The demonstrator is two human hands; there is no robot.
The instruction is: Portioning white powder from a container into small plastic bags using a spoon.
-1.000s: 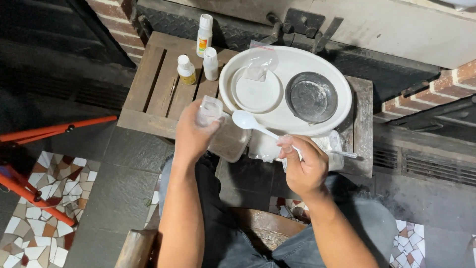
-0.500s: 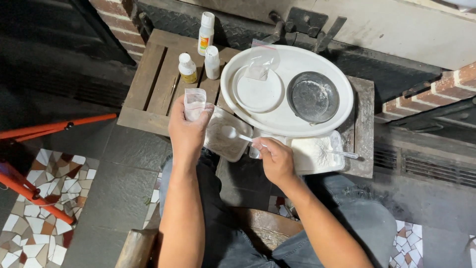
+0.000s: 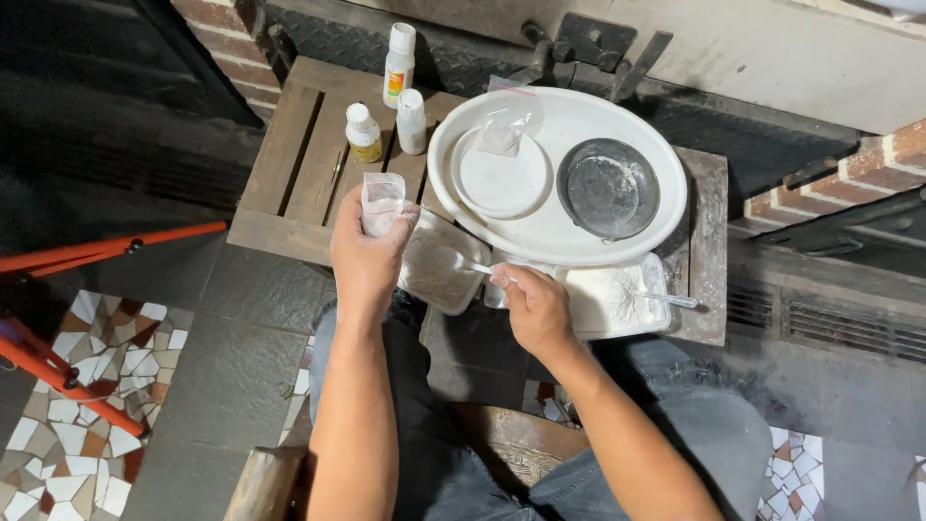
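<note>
My left hand [image 3: 367, 259] holds a small clear plastic bag [image 3: 382, 202] upright by its lower part, over the left edge of a clear plastic tub of white powder [image 3: 439, 277]. My right hand [image 3: 535, 307] grips the handle of a white plastic spoon [image 3: 455, 261] whose bowl dips into that tub's powder. A second clear tub of white powder [image 3: 610, 299] lies just right of my right hand, with another spoon handle [image 3: 672, 301] sticking out of it.
A large white oval tray [image 3: 550, 227] sits on a wooden slatted stand [image 3: 299, 164], carrying a white plate [image 3: 502, 178], a small clear bag [image 3: 509, 118] and a metal bowl [image 3: 608, 186]. Three small bottles [image 3: 397, 66] stand at the left. Brick wall behind; orange metal legs [image 3: 58, 256] at left.
My right hand moved left from the right tub and lowered the spoon into the left tub. My left hand brought the small bag up and slightly left of the tub.
</note>
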